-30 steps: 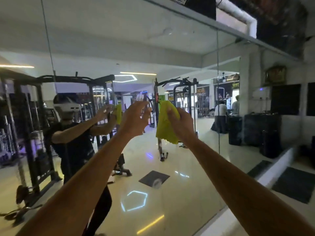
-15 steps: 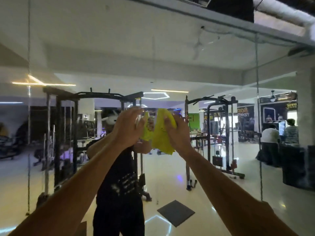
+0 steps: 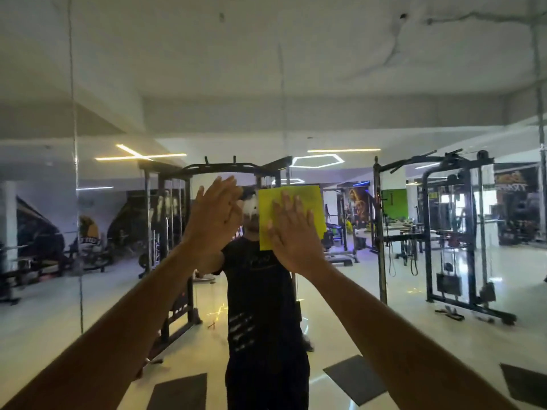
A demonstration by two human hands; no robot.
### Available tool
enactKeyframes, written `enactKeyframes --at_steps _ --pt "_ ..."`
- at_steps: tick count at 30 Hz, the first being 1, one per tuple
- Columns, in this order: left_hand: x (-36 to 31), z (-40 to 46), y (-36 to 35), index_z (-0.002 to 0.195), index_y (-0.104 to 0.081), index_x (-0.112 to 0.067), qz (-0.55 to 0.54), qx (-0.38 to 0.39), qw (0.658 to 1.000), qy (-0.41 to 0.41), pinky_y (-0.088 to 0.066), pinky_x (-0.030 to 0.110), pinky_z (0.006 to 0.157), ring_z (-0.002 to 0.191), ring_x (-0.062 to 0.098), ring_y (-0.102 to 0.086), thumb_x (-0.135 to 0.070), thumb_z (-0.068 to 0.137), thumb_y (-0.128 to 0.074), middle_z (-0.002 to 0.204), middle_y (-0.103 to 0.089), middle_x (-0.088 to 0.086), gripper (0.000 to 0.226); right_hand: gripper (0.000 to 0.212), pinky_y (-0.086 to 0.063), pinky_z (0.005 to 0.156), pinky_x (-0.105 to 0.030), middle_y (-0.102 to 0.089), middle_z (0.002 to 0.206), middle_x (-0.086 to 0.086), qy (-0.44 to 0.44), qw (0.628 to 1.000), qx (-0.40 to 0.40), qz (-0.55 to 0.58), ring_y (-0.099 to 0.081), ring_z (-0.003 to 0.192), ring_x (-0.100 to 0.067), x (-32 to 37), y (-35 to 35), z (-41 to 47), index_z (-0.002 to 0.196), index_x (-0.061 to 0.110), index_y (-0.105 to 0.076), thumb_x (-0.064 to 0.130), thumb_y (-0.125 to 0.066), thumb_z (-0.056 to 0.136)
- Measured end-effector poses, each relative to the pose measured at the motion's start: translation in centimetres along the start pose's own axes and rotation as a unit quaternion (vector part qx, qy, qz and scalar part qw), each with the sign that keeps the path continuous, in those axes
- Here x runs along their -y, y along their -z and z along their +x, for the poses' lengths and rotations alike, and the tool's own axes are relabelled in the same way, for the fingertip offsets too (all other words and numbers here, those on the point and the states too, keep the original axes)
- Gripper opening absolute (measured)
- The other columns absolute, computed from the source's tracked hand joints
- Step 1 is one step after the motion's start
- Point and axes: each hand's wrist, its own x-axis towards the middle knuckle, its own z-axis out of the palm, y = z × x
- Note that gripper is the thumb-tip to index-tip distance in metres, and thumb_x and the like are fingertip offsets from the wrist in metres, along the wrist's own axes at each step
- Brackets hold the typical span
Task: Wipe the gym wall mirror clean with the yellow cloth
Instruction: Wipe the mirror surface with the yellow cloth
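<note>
Bare forearms rise from the lower corners and meet at mid-frame, both hands lifted against the glass. On the right, the right hand (image 3: pixel 291 232) lies flat with straight, slightly spread fingers (image 3: pixel 285 204), pressing the square yellow cloth (image 3: pixel 307 202) onto the large wall mirror (image 3: pixel 355 84); nothing is curled round the cloth, the palm and fingers simply pin it. That cloth is spread open and smooth on the mirror surface, its lower left corner hanging below the hand's thumb side, its upper edge standing clear above the fingertips. Just beside it, the left hand (image 3: pixel 214 214) is also released, fingers straight and close together, tilted toward the right, holding nothing; whether its fingertips touch the glass cannot be told. Behind the hands, the mirror returns the person's reflection in a black printed T-shirt (image 3: pixel 257 291), the cloth covering part of the head. Thin vertical seams (image 3: pixel 75 173) divide the mirror panels. Farther back in the reflection stand a black steel power rack (image 3: pixel 165 232) at left and a black cable machine (image 3: pixel 455 232) at right, dark rubber floor mats (image 3: pixel 353 383) on the pale glossy floor, and a glowing hexagonal ceiling light (image 3: pixel 319 161).
</note>
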Motion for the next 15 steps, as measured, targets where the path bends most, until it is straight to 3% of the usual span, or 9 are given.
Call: enactKeyframes --at_steps 4,9,12,15 --pt "-0.1 0.0 0.7 0.157 -0.052 -0.017 0.01 0.015 1.0 -0.012 -0.022 0.064 0.132 0.165 0.031 -0.026 -0.047 0.111 -0.025 0.172 -0.041 0.008 0.061 0.071 0.0 0.138 -0.062 0.001 0.187 -0.007 0.007 0.995 -0.074 -0.074 0.008 0.172 -0.033 -0.6 -0.2 1.3 0.176 0.017 -0.013 0.054 -0.029 0.117" --pt "1.6 0.4 -0.3 0.17 -0.026 -0.025 0.131 0.019 0.99 -0.056 -0.015 0.061 0.132 0.168 0.038 -0.011 -0.036 0.113 -0.045 0.181 -0.013 0.012 0.062 0.074 -0.004 0.136 -0.067 0.007 0.186 -0.009 0.015 0.989 -0.111 -0.094 0.011 0.171 -0.036 -0.7 -0.7 2.8 0.178 0.018 -0.007 0.053 -0.03 0.117" --pt "2.0 0.7 -1.0 0.17 -0.024 -0.028 0.132 0.017 0.989 -0.058 -0.017 0.063 0.133 0.168 0.037 -0.01 -0.034 0.111 -0.048 0.181 -0.01 0.01 0.064 0.074 0.005 0.136 -0.065 0.016 0.185 -0.008 0.014 0.987 -0.104 -0.124 0.018 0.17 -0.037 0.1 -1.8 2.2 0.178 0.028 -0.001 0.06 -0.024 0.116" --pt "2.5 0.9 -1.5 0.169 -0.024 -0.026 0.14 0.026 0.988 -0.061 -0.024 0.062 0.131 0.168 0.033 -0.01 -0.037 0.111 -0.046 0.181 -0.011 0.007 0.063 0.072 -0.001 0.136 -0.067 0.013 0.186 -0.006 0.037 0.982 -0.115 -0.144 0.015 0.171 -0.036 -0.8 -1.5 2.8 0.178 0.033 -0.002 0.063 -0.022 0.116"
